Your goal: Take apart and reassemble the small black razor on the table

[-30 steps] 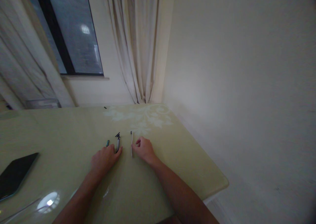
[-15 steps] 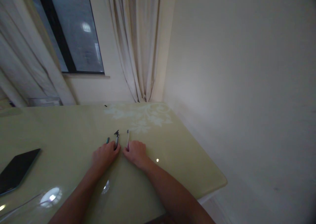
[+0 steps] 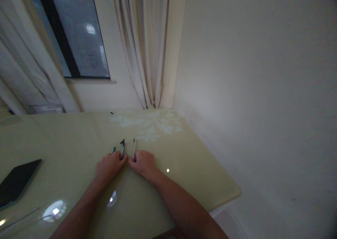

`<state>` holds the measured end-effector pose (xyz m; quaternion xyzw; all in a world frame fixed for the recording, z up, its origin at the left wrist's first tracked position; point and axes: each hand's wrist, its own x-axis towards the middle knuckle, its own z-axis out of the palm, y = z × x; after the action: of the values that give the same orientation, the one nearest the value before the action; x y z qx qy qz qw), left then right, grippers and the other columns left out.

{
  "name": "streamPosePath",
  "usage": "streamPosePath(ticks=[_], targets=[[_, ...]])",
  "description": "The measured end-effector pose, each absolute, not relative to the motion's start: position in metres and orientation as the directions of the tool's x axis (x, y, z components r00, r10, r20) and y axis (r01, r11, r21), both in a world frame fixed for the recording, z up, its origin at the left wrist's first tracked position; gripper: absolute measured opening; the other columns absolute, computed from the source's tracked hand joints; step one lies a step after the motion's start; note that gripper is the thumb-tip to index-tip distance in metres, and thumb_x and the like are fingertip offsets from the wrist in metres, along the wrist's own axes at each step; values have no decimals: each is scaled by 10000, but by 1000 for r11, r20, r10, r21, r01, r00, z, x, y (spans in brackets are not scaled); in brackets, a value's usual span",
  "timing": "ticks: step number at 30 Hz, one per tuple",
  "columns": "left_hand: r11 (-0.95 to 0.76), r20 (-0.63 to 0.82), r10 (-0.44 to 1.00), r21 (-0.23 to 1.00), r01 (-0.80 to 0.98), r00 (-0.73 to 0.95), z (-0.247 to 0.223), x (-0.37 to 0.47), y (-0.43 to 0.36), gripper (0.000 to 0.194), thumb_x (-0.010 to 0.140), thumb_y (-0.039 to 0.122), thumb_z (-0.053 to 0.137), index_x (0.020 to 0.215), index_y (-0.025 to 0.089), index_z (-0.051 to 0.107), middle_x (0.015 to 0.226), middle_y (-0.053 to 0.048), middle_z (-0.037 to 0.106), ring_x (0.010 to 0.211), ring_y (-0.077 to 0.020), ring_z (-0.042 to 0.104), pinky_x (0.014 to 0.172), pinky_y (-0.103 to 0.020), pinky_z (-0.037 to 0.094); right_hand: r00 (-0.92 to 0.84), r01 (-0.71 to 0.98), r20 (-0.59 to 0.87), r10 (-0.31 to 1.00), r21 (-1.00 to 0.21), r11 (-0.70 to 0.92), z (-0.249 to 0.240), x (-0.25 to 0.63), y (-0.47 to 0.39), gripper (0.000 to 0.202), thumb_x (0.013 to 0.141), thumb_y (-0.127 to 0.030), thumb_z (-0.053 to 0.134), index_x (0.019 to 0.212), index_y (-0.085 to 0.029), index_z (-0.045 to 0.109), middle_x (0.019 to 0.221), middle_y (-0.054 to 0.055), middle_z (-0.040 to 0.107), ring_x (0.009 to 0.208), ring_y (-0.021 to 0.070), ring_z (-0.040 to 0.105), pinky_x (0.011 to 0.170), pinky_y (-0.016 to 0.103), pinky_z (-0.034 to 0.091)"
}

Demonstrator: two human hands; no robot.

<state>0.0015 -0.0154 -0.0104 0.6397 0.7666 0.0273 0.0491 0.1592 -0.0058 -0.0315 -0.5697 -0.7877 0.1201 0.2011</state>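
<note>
My left hand [image 3: 111, 164] is closed round the handle of a razor [image 3: 123, 150] with a black head, which points away from me. Beyond the knuckles of that hand sticks out a small dark green piece [image 3: 113, 149]; whether it is held or lies on the table, I cannot tell. Close by on the right, my right hand [image 3: 143, 163] is closed on a thin white toothbrush [image 3: 134, 148], its dark-bristled head pointing away from me. Both hands are low over the glossy table [image 3: 192, 176], thumbs towards each other with a narrow gap between them.
A dark flat tablet-like device [image 3: 18, 181] lies at the left. A thin cable [image 3: 21, 219] runs at the lower left. Near the back edge lies a tiny black piece [image 3: 112, 113]. A wall [image 3: 250, 91] borders the right side; curtains [image 3: 147, 49] hang behind.
The view has shifted slightly, so the hands and what they hold appear a little further left. Both grips look the same as before.
</note>
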Motion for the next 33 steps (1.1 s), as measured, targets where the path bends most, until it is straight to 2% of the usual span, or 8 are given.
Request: streamPosePath(ticks=[10,14,18,20,23,27,30,33], targets=[[178,-46,984,92,980,-174,-10,3,-16,554,950,601,314,908,207,701,981,-183,764,945,-379,736,755,-443,533,-134,771,170,976,-601,211,-32,179,5,311,892,-470,609,758,-207,705,712,20,678,633,155,552,593,257,351],[164,-38,986,87,983,-161,-11,6,-17,556,965,585,291,923,205,695,973,-180,763,945,-385,735,752,-450,532,-111,655,117,987,-739,161,-32,187,20,343,892,-399,620,624,-186,602,602,-31,530,606,124,495,570,243,296],[154,-29,988,92,984,-152,-9,8,-16,499,991,505,292,936,201,685,986,-170,767,935,-361,739,743,-419,518,-237,504,62,969,-846,177,-38,200,33,446,908,-420,616,556,-181,484,546,-61,354,550,99,381,545,249,237],[146,12,989,99,984,-148,-5,11,-16,483,1004,486,291,929,201,674,960,-161,769,886,-339,741,707,-385,495,-312,419,70,947,-885,203,-42,207,35,459,925,-461,599,577,-177,509,550,-57,374,555,101,380,554,252,254],[90,154,981,158,983,-115,-2,22,-21,435,1022,471,315,910,216,649,914,-111,770,792,-268,726,654,-316,436,-351,237,154,924,-940,246,-46,215,31,520,964,-585,517,678,-163,619,611,-24,488,598,117,449,587,251,323],[-145,372,927,245,958,45,-8,51,-34,358,1026,422,384,851,223,625,829,-58,747,712,-198,684,632,-274,384,-340,-98,252,906,-968,232,-40,215,19,652,922,-769,457,964,-170,712,816,33,631,696,139,551,631,253,413],[-376,435,872,307,874,223,-18,68,-41,326,1009,423,441,840,229,640,819,-52,734,710,-191,668,656,-275,401,-265,-290,274,924,-937,195,-31,213,12,578,903,-722,567,1002,-170,707,887,53,674,796,162,615,720,274,466],[-474,443,854,445,760,273,-22,66,-37,380,1006,465,441,775,229,630,781,-37,702,701,-187,636,666,-281,417,-246,-416,251,936,-900,132,-24,215,8,485,904,-639,635,976,-164,696,797,26,640,707,144,591,678,269,464]])
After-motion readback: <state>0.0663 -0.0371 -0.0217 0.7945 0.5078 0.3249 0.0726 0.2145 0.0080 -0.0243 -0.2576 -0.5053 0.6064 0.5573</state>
